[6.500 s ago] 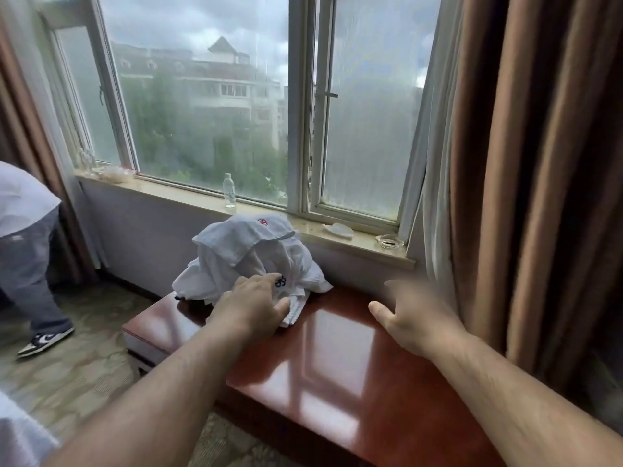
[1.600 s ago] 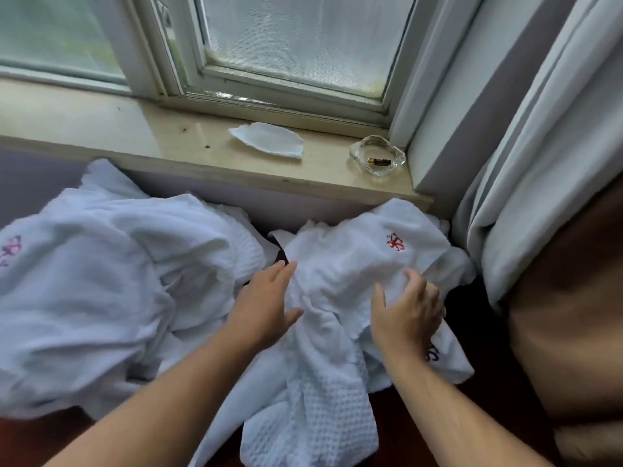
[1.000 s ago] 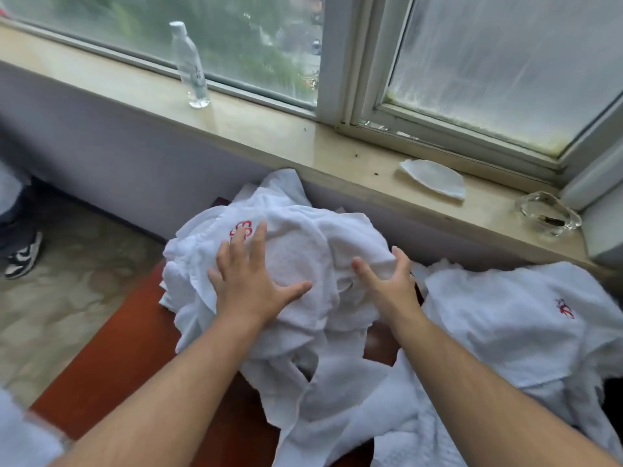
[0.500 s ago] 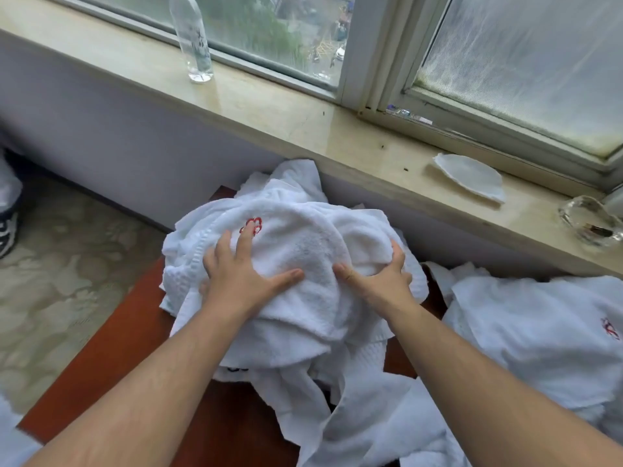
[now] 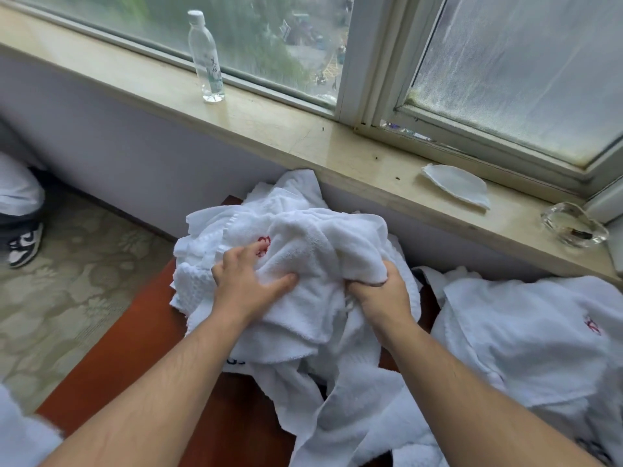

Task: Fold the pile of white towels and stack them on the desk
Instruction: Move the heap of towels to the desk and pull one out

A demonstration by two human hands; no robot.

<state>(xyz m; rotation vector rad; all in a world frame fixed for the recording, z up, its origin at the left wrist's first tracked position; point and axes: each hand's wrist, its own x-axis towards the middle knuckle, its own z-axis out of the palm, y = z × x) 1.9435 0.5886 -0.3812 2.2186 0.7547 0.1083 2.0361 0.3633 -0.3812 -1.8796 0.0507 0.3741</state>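
Observation:
A heap of crumpled white towels (image 5: 303, 251) with a red emblem lies on the red-brown desk (image 5: 135, 348) under the window sill. My left hand (image 5: 249, 281) grips a bunched fold of the top towel near the emblem. My right hand (image 5: 381, 291) clutches the same towel's right side, fingers buried in the cloth. More white towels (image 5: 522, 342) lie spread on the desk to the right, and a loose tail of towel (image 5: 340, 409) hangs toward me between my arms.
A clear plastic bottle (image 5: 205, 59), a white dish (image 5: 455, 188) and a glass ashtray (image 5: 573, 227) stand on the sill. Another person's shoe (image 5: 25, 246) and leg are on the patterned floor at the left. White cloth (image 5: 20, 436) fills the bottom-left corner.
Both hands lay flat on the heap half a second ago; now their fingers have curled in and bunched up the top towel. The view has moved slightly closer.

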